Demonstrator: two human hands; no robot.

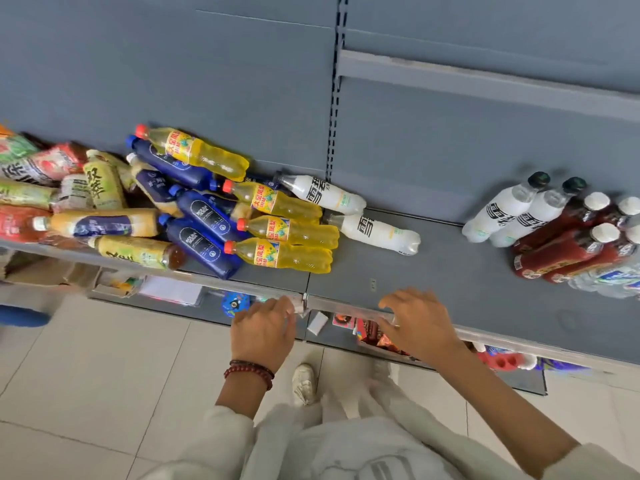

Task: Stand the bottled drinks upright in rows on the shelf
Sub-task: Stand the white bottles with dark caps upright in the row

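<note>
Grey metal shelf (450,282) runs across the view, with its back panel behind and its front edge nearest the person. Toward the shelf's left end lies a large heap of bottled drinks on their sides: yellow bottles (287,254) with red caps on the heap's right side, dark blue bottles (204,244) just left of them, and tea bottles (104,185) with pale green labels further left, piled across one another.

At the right end a smaller group stands upright in rows: two standing white bottles (502,209) with dark caps at the back, red-brown bottles (554,247) with white caps beside them, and clear water bottles (609,278) nearer the front edge.

Between the heap and the standing group, two fallen white bottles (374,232) lie on their sides near the back, touching the heap.

The right hand (415,320) hangs over the front edge, fingers loosely bent, grasping nothing. The left hand (263,327) is at the front edge too, released, its fingertips at the rail. A beaded bracelet (251,370) circles the left wrist.
</note>
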